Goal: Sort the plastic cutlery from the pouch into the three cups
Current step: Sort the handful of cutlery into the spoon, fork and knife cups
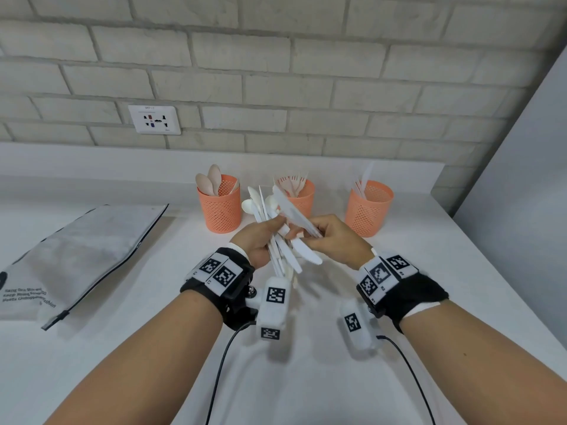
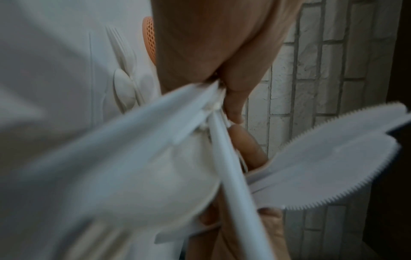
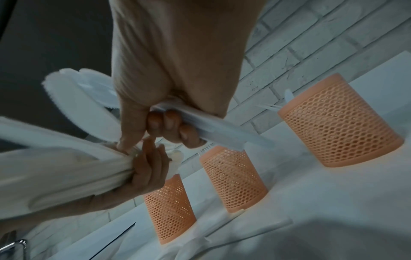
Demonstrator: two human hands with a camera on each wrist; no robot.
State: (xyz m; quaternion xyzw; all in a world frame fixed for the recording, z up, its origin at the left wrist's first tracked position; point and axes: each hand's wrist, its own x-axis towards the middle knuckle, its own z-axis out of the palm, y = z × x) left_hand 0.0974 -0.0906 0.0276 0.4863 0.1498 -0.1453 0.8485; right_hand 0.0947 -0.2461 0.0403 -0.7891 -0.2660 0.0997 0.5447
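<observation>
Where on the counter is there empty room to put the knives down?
Bare counter lies in front of the arms, and between the pouch and the left cup. A gap shows between the middle cup and right cup. It is crowded where both hands hold cutlery before the cups.

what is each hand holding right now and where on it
Left hand grips a mixed cutlery bundle around its middle. Right hand holds several knives by their handles.

White cutlery bundle (image 1: 277,240) is held above the counter; several knives (image 1: 294,214) are pulled aside. Three orange mesh cups (image 1: 219,207) stand behind; grey pouch (image 1: 82,256) lies flat, left.
</observation>
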